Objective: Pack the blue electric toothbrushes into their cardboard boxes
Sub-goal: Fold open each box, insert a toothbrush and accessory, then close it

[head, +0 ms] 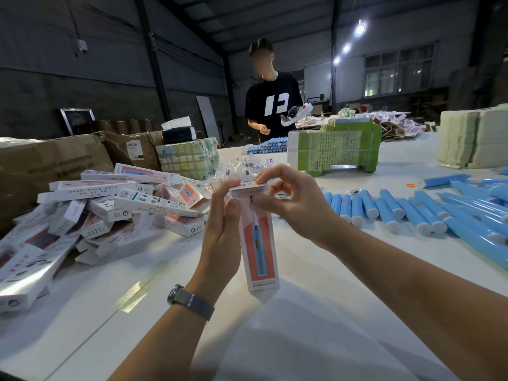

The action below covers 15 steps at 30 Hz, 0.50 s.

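Both hands (220, 224) (294, 199) hold the upright toothbrush box (258, 251), top flap pinched

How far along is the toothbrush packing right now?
Done: a pile of boxes lies on the left. In hand: the left hand holds one upright box while the right hand works its top flap. Left: many loose blue toothbrushes on the right.

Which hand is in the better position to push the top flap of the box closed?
Right. The right hand already pinches the top flap of the box, fingers over it. The left hand grips the box's side, holding it upright, so it should probably keep steadying.
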Motion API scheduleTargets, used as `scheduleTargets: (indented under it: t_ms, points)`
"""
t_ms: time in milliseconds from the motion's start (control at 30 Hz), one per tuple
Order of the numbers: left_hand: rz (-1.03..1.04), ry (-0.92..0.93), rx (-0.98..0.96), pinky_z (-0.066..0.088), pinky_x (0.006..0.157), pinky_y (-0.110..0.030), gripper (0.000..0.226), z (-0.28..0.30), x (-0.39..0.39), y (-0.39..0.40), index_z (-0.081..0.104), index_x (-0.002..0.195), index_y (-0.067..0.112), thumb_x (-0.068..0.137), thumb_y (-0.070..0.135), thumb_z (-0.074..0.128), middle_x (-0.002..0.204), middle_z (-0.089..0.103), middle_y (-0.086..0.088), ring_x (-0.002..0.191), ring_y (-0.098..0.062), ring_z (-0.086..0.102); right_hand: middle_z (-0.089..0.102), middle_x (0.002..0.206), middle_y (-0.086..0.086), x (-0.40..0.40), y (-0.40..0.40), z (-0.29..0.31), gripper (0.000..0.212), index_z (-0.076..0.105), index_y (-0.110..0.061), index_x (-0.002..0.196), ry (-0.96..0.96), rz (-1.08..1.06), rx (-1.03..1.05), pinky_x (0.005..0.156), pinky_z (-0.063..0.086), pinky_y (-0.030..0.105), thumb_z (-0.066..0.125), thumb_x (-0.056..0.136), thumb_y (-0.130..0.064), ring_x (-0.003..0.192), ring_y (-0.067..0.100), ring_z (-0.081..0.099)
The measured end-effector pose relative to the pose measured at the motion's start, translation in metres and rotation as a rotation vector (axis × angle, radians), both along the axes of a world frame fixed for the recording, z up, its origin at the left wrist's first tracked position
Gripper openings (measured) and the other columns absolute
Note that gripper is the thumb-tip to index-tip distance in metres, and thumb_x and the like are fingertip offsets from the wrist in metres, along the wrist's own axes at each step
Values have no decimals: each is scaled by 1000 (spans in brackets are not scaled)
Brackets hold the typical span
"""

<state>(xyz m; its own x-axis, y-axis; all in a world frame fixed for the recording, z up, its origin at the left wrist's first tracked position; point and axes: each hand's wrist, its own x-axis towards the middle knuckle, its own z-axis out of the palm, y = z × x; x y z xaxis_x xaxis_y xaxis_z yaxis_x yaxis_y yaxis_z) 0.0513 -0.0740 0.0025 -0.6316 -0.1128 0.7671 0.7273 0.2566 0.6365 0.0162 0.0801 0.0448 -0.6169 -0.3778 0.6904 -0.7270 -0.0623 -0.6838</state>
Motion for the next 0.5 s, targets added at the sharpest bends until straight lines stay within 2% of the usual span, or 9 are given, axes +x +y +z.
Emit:
scheduleTargets:
  t_ms: [100,233,333,433,500]
  points:
    - [-7,-7,2,58,72,-25,27,1,1,1,46,123,31,103,29,29,103,63,23,95,-12,67,63,94,-13,-2,-2,-2,16,61,-26,92,5,6,15,79,52,30,71,87,-15,79,9,55]
    - [1,8,-4,59,74,-29,30,0,2,2,46,126,34,103,27,29,99,63,25,91,-8,66,63,85,-17,0,-3,-2,7,61,-23,92,-16,15,-15,71,51,24,66,91,-29,76,8,58]
    - [25,25,-32,59,75,-27,31,0,3,2,46,128,32,103,26,28,99,62,28,94,-8,65,64,75,-14,3,-6,1,15,61,-23,85,-37,13,-65,66,53,27,59,90,-37,75,10,63]
    - [39,47,-47,60,75,-37,30,0,4,2,45,127,34,104,26,29,98,62,24,89,-12,64,63,73,-11,4,-8,1,12,61,-22,82,-39,-15,-96,64,53,40,63,88,-32,72,22,61]
    - [38,42,-27,60,76,-43,31,1,6,2,49,123,43,104,28,30,100,62,19,90,-19,64,63,74,-11,4,-8,1,7,62,-22,82,-27,-22,-95,63,50,40,66,88,-24,69,24,58]
